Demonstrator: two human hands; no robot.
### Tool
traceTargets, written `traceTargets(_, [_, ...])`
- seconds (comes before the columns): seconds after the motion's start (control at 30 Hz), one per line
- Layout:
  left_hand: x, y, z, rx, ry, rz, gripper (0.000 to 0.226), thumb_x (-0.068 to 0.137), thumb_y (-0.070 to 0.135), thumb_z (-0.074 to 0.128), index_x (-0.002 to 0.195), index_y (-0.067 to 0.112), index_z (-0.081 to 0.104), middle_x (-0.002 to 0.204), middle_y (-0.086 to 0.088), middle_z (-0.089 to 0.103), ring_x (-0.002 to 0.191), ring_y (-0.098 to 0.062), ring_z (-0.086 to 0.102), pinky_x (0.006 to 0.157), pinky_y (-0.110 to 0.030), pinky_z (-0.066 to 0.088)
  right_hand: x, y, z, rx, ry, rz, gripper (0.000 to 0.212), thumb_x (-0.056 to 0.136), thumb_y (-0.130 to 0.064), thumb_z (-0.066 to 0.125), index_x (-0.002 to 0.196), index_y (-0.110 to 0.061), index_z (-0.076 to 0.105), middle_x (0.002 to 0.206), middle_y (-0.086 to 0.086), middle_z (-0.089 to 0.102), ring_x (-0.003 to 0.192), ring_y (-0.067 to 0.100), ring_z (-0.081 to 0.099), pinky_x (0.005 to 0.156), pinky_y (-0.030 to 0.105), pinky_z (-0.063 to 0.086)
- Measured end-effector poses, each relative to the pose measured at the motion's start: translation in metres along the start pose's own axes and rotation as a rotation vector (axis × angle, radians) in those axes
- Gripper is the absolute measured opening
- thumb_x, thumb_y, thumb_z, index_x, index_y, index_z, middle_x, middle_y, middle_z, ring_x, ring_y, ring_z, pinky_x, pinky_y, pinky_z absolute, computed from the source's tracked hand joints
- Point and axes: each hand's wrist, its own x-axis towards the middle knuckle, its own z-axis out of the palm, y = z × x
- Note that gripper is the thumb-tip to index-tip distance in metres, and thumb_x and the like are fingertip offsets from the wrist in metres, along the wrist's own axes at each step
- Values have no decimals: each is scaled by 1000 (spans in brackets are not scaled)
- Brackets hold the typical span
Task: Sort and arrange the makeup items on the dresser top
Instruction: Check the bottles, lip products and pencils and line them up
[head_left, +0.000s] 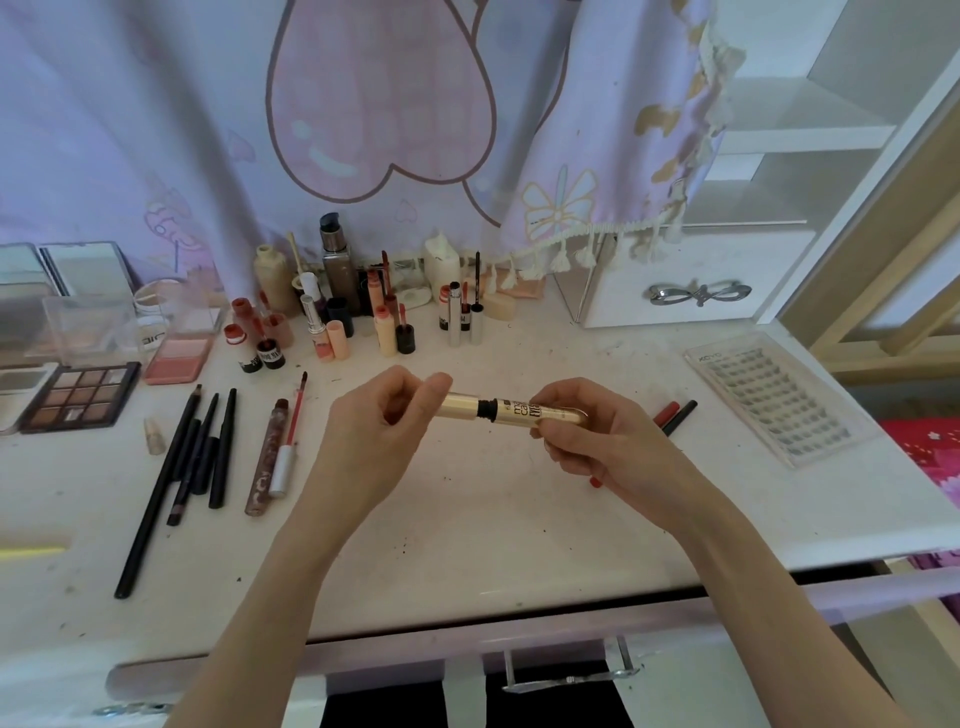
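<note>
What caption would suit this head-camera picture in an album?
Both hands, left hand and right hand, hold a gold mascara tube above the cluttered dresser top.

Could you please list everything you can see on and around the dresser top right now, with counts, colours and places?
gold mascara tube: one, gold with a black neck, held above the middle, cap partly pulled off
dark pencils: about five, black, lying front left
lip gloss tube: one, brownish, beside the pencils
silver-capped wand: one, red, next to it
eyeshadow palette: one, browns, far left
blush compact: one, pink, left
upright bottles and lipsticks: many, peach, red, black, along the back
lash tray: one, clear, right
two pencils: red and black, behind the right hand
dresser top: one, white
left hand: grip on cap
right hand: grip on tube
</note>
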Motion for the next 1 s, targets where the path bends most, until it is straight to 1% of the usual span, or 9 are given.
traceTargets(0.1, [2, 1, -1, -38, 92, -56, 52, 78, 57, 39, 64, 10, 60, 43, 7, 49, 42, -6, 41, 45, -15, 33, 0, -1, 2, 12, 3, -2, 17, 86, 2, 58, 96, -12, 62, 77, 3, 57, 59, 7, 48, 48, 14, 36])
traceTargets(0.2, [1, 4, -3, -69, 25, -55, 38, 76, 56, 41, 75, 22, 59, 50, 7, 53, 45, -2, 47, 48, -11, 39, 1, 2, 2, 48, 38, 19, 15, 88, -1, 57, 98, -10, 62, 77, 5, 63, 64, 12, 49, 52, 19, 36])
traceTargets(0.27, [-1, 5, -4, -147, -81, -36, 11, 83, 36, 54, 91, 29, 55, 66, 6, 58, 54, 0, 52, 54, -11, 44, 2, 4, 1, 92, 53, 40, 12, 87, -6, 58, 97, -10, 63, 76, 6, 64, 64, 15, 49, 53, 21, 35])
traceTargets(0.37, [-2, 3, -4, -231, -110, 8, 20, 83, 12, 61, 95, 27, 58, 76, 7, 60, 61, 0, 54, 59, -12, 46, 1, 4, 3, 159, 14, 56, 19, 78, -18, 60, 94, -8, 62, 72, 7, 64, 61, 14, 50, 51, 18, 36])
traceTargets(0.47, [0, 7, -5, -317, -46, -26, 11, 79, 20, 63, 89, 24, 61, 65, 11, 60, 57, 1, 53, 57, -11, 44, -3, -1, 2, 46, -53, 51, 14, 84, -13, 59, 97, -8, 60, 77, 8, 67, 62, 11, 51, 50, 15, 37])
traceTargets(0.63, [6, 13, -9, -437, 29, -42, 32, 69, 38, 58, 89, 14, 63, 59, 14, 60, 54, 0, 51, 55, -10, 42, -5, -6, 6, -204, -69, 45, 12, 87, -8, 61, 99, -13, 61, 84, 1, 72, 58, 1, 56, 51, 11, 38])
traceTargets(0.83, [4, 16, -6, -467, 57, -49, 40, 66, 40, 61, 103, 25, 60, 74, 7, 60, 61, 1, 52, 59, -11, 43, 3, 6, 15, 49, 59, 48, 15, 84, -15, 63, 97, -16, 71, 79, 3, 63, 76, 20, 51, 65, 24, 43])
traceTargets(0.93, [-1, 14, -2, -261, -21, -80, 43, 62, 49, 60, 102, 35, 59, 80, 11, 56, 68, 3, 51, 66, -14, 46, 5, 5, 20, 160, 80, 62, 27, 76, -24, 65, 100, -14, 71, 72, -5, 59, 73, 15, 44, 61, 24, 38])
traceTargets(1.0, [-3, 14, 3, -177, -99, -94, 39, 59, 54, 59, 96, 41, 61, 80, 12, 54, 68, -4, 48, 68, -19, 44, 6, 3, 26, 220, 59, 43, 31, 72, -24, 64, 100, -12, 71, 69, -6, 59, 70, 13, 45, 60, 22, 38])
